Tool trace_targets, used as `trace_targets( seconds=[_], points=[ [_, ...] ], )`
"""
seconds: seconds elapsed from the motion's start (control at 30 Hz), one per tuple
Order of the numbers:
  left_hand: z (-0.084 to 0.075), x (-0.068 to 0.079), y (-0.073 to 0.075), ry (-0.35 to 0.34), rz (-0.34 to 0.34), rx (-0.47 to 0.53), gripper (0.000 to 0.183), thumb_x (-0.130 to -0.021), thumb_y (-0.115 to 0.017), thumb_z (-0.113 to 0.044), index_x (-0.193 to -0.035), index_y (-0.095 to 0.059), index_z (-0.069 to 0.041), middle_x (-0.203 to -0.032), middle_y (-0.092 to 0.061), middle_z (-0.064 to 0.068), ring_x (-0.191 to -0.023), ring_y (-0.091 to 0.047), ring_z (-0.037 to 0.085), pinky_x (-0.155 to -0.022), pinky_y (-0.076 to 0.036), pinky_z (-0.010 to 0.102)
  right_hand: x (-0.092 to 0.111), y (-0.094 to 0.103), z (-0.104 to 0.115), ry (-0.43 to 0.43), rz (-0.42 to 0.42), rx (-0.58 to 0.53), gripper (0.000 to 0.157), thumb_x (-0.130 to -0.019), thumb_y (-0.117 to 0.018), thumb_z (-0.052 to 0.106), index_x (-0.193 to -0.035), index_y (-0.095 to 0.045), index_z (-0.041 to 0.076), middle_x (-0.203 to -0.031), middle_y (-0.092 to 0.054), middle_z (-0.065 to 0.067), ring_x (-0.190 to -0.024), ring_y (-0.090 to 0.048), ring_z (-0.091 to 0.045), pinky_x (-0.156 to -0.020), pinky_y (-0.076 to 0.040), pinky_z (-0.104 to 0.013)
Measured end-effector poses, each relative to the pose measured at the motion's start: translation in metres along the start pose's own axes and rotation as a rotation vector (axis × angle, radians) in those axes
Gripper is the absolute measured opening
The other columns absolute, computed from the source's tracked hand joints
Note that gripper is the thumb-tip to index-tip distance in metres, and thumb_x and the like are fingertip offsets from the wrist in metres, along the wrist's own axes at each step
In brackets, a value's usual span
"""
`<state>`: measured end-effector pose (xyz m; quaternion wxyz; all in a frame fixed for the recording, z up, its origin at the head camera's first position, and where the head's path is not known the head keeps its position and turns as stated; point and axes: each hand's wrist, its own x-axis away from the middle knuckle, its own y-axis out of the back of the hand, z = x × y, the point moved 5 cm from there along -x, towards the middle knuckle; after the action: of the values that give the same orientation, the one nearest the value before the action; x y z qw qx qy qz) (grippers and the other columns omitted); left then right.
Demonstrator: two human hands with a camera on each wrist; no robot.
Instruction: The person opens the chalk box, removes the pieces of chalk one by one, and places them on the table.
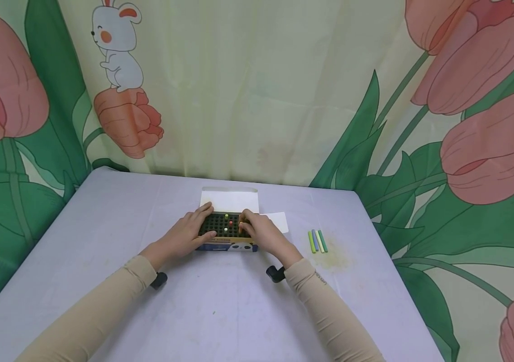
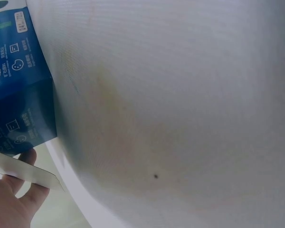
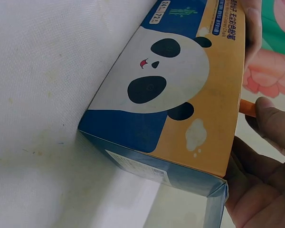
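A blue and orange chalk box [image 1: 227, 246] with a panda on its front stands on the table, lid raised at the back. Inside it is a dark grid of holes [image 1: 210, 224], where a few chalk sticks show: yellow-green, red and white. My left hand [image 1: 183, 234] holds the box at its left end, thumb along the front edge, fingers toward the back corner. Between right thumb and fingers, my right hand [image 1: 262, 230] pinches an orange chalk stick [image 3: 247, 108] at the right part of the grid. Whether its lower end sits in a hole is hidden.
Several chalk sticks [image 1: 318, 241], green, blue and pale yellow, lie side by side right of the box. The box's white lid [image 1: 230, 199] stands up behind, and a white side flap [image 1: 278, 221] sticks out right. A flowered curtain [image 1: 257, 100] hangs beyond the table [image 1: 221, 311].
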<state>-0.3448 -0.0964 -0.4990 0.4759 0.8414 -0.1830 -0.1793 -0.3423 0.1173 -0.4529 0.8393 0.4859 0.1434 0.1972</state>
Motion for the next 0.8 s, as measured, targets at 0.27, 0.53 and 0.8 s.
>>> trace_targets(
  seconds=[0.27,0.53,0.8],
  points=[
    [0.0038,-0.0009,-0.0025,-0.002,-0.001,-0.011,0.087,-0.104,-0.047,-0.063,-0.167,-0.017,-0.012,-0.175,-0.010,0.005,-0.147,-0.037,0.043,-0.117,-0.033,0.063,-0.0001,-0.0005,-0.0008,0.003,-0.007,-0.012,0.010,-0.110,-0.053,0.021,-0.114,-0.059,0.014,-0.092,-0.072,0.005,-0.062,-0.050,-0.012,-0.060,-0.042,-0.027],
    [0.0014,0.0004,-0.0005,-0.005,-0.002,-0.004,0.087,-0.104,-0.049,-0.061,-0.167,-0.018,-0.010,-0.175,-0.011,0.007,-0.146,-0.037,0.044,-0.117,-0.033,0.064,0.0001,0.0008,-0.0004,-0.002,-0.018,-0.007,0.013,-0.110,-0.052,0.024,-0.116,-0.058,0.014,-0.093,-0.073,0.003,-0.061,-0.051,-0.011,-0.059,-0.042,-0.027],
    [0.0028,0.0001,-0.0013,-0.002,-0.002,-0.011,0.087,-0.104,-0.047,-0.063,-0.167,-0.017,-0.011,-0.175,-0.010,0.005,-0.148,-0.036,0.043,-0.118,-0.033,0.062,-0.0018,0.0022,-0.0021,-0.032,-0.036,-0.024,0.017,-0.111,-0.048,0.027,-0.119,-0.055,0.013,-0.095,-0.074,-0.003,-0.056,-0.047,-0.012,-0.053,-0.039,-0.026]
  ],
)
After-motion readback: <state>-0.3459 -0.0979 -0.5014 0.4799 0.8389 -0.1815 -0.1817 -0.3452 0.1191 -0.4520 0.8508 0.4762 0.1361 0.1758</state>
